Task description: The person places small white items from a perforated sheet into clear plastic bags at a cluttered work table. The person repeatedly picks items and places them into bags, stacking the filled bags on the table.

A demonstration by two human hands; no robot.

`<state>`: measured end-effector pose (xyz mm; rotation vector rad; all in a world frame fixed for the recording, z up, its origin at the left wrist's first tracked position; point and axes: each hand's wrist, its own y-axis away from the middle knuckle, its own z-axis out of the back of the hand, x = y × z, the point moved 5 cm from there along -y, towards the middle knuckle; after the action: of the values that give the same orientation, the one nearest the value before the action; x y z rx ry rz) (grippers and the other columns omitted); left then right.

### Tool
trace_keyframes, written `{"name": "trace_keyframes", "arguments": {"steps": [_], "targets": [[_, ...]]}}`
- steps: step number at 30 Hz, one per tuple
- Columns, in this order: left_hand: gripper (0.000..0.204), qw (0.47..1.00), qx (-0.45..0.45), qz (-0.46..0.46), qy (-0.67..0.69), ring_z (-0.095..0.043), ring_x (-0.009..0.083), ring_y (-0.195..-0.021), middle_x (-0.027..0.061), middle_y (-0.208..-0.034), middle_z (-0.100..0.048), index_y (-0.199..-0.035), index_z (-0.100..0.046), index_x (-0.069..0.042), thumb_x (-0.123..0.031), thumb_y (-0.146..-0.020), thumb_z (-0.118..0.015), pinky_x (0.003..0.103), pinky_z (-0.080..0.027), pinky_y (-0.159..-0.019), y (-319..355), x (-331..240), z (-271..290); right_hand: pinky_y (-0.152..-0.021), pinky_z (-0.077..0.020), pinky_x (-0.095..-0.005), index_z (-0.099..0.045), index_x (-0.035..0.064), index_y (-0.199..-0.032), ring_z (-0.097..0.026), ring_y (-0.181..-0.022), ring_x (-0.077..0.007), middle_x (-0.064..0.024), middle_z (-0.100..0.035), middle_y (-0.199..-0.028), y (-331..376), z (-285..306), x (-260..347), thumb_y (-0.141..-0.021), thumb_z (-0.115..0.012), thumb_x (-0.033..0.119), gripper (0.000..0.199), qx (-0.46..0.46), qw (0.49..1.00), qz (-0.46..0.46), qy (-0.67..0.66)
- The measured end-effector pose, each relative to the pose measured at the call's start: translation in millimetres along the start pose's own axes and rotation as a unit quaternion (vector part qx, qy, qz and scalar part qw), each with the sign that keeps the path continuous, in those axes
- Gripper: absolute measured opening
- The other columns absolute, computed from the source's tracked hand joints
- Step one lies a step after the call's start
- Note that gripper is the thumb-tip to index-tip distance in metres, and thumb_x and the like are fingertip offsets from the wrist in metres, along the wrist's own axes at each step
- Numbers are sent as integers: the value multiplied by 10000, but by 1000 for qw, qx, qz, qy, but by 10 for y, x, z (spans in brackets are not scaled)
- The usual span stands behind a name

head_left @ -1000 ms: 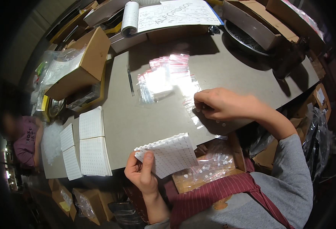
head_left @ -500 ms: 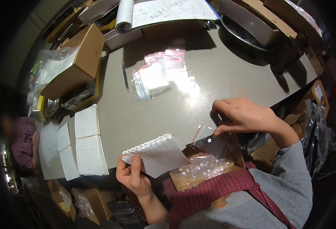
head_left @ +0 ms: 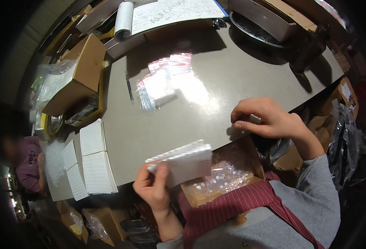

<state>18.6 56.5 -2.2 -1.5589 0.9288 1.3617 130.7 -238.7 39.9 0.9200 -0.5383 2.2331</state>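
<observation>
Above a grey table [head_left: 199,112], left hand [head_left: 151,189] pinches a thin, floppy white sheet stack [head_left: 185,164] by its corner; right hand [head_left: 266,118] curls, fingertips pressed together.

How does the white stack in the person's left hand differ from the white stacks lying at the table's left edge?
The held stack is gripped at one end by the left hand and tilted above the cardboard box in the lap; the table stacks lie flat, untouched. The held stack is a single one; the table stacks are several, side by side. The held stack shows its thick edge; the table stacks show their broad faces. Both are white sheets covered in a fine dotted grid.
</observation>
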Motion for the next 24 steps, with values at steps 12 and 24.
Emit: {"name": "trace_keyframes", "arguments": {"steps": [12, 24], "targets": [[147, 953, 183, -143, -195, -630, 125, -723, 97, -817, -709, -993, -754, 51, 41, -848, -736, 238, -484, -670, -2, -193, -613, -789, -496, -443, -561, 27, -1007, -595, -889, -359, -138, -569, -946, -385, -354, 478, -687, -712, 42, 354, 45, 980, 163, 100], [102, 984, 150, -51, -76, -676, 147, -759, 114, -862, -746, -972, -749, 43, -13, -889, -768, 276, -529, -689, -143, 58, -506, -773, -486, -412, -575, 15, -1036, -579, -879, -332, -127, -562, -949, -480, -478, 427, -640, -731, 54, 428, 63, 970, 174, 159]]}}
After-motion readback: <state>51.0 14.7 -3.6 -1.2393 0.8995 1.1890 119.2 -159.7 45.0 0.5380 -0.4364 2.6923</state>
